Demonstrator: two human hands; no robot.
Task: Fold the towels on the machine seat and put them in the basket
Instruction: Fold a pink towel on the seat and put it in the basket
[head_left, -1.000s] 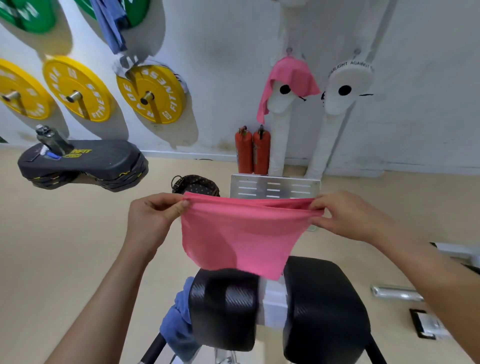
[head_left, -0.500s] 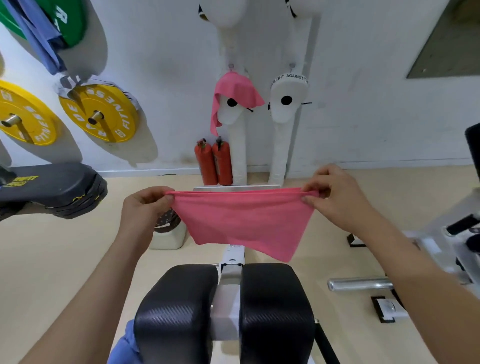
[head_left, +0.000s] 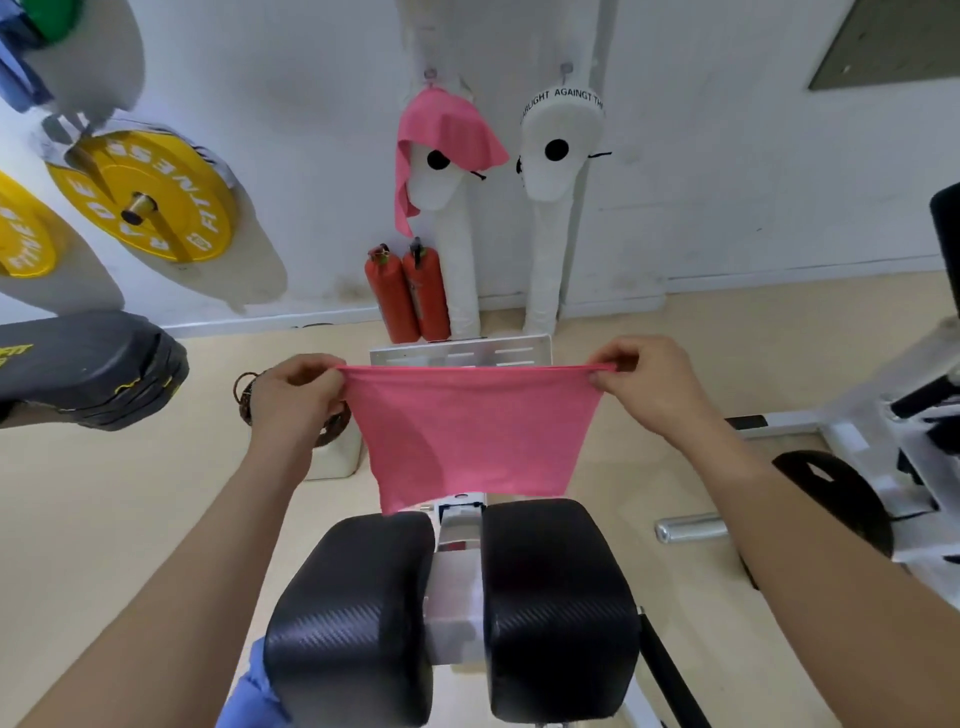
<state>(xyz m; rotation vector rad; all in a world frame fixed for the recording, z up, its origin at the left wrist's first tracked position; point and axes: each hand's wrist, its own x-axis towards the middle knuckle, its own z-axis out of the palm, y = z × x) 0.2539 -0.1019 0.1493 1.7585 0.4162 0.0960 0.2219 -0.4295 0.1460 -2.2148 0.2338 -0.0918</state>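
A pink towel (head_left: 470, 431) hangs stretched in the air between my two hands, above the split black machine seat (head_left: 452, 608). My left hand (head_left: 291, 395) pinches its top left corner and my right hand (head_left: 649, 387) pinches the top right corner. The towel's lower edge just reaches the front of the seat pads. A blue towel (head_left: 249, 691) hangs at the seat's lower left, mostly hidden. A dark woven basket (head_left: 247, 387) sits on the floor behind my left hand, largely covered by it.
A second pink towel (head_left: 441, 140) drapes over a white hanging pad on the wall. Two red extinguishers (head_left: 408, 296) stand by the wall. Yellow weight plates (head_left: 140, 197) hang at left above a black bench pad (head_left: 88, 364). A white machine frame (head_left: 883, 441) stands at right.
The view has shifted slightly. Both hands still hold the pink towel by its top corners; it now hangs squarer, with its lower edge level and closer to the seat.
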